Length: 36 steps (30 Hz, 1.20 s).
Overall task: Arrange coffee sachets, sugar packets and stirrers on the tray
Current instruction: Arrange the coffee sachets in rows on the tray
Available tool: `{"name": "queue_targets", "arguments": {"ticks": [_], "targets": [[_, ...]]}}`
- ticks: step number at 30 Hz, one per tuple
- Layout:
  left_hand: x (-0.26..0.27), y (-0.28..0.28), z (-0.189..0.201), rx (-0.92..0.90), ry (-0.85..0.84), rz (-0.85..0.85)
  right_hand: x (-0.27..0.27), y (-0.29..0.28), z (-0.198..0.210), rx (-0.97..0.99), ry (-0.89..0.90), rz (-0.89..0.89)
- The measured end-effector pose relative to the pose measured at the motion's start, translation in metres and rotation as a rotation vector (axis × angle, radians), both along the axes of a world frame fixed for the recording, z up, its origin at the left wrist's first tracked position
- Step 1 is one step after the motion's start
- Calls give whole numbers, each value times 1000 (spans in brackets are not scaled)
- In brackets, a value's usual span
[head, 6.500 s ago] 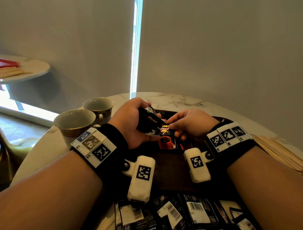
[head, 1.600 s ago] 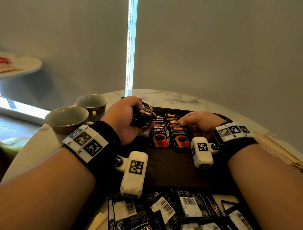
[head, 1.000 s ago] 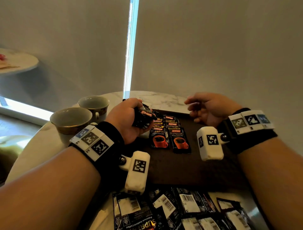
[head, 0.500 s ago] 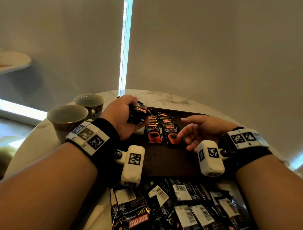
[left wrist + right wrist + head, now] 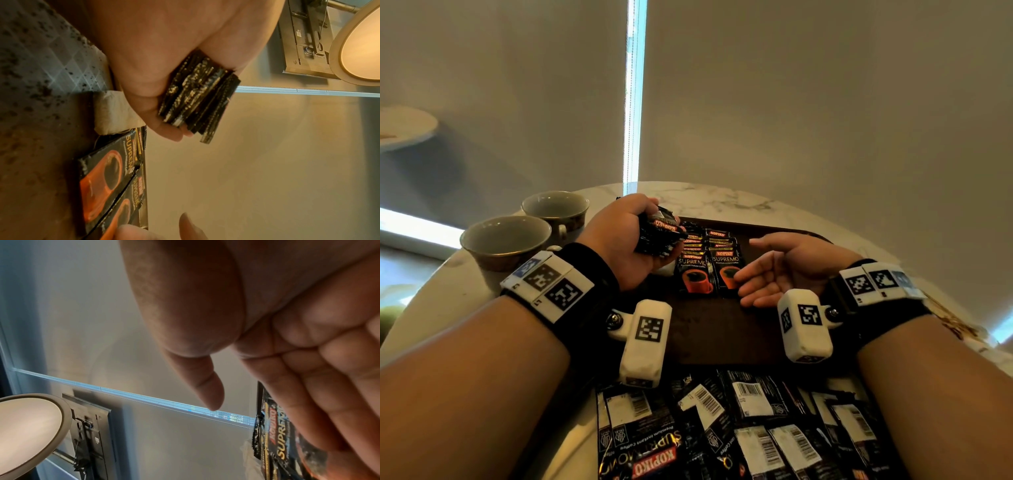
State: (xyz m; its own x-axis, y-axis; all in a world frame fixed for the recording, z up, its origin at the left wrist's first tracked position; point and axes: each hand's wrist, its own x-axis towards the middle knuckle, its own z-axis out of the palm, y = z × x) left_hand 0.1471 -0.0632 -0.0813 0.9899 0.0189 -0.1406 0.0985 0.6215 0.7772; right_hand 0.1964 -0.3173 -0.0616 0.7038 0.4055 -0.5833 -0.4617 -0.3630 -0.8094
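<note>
The left hand (image 5: 625, 240) is hovering over the far left corner of the dark tray (image 5: 722, 335), its forearm reaching in from the lower left with the wrist band facing up. Its fingers are curling round a stack of black coffee sachets (image 5: 659, 236), with the thumb pressing along one side; in the left wrist view the stack (image 5: 199, 99) is showing edge-on, fanned slightly, poking out past the fingertips. The right hand (image 5: 787, 270) is lying over the right part of the tray with the palm turned inward and up, fingers relaxed and loosely spread, holding nothing; its fingertips are sitting just beside the nearest sachet of the right-hand row, though whether they are touching it cannot be told. In the right wrist view the thumb (image 5: 205, 386) is pointing away from the fingers, well apart from them. Two rows of sachets (image 5: 707, 260) are lying overlapped on the far part of the tray, printed sides up, each front one showing an orange cup. A loose heap of sachets (image 5: 739, 425) is lying on the table (image 5: 722, 198) at the near edge of the tray, most with barcode sides up. Two empty cups (image 5: 530, 226) are standing on the table to the left of the left hand. Something pale and crumpled (image 5: 113, 112) is lying beside the tray under the left hand.
</note>
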Motion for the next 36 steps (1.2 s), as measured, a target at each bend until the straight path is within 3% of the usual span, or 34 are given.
{"name": "queue_targets", "arguments": {"ticks": [10,15,19,23,36], "targets": [[-4,-1,3,73,11,-12,-9,8,9,125,-93,-5],[-7,-7,7,67,-42,-34,-19,23,13,292,-427,-44],[-8,-10,7,59,-73,-85,-28,29,22,341,-562,113],[-11,-13,7,91,-93,-126,-31,39,19,235,-681,194],[-14,-18,8,122,-79,-180,-41,51,17,90,-947,44]]}}
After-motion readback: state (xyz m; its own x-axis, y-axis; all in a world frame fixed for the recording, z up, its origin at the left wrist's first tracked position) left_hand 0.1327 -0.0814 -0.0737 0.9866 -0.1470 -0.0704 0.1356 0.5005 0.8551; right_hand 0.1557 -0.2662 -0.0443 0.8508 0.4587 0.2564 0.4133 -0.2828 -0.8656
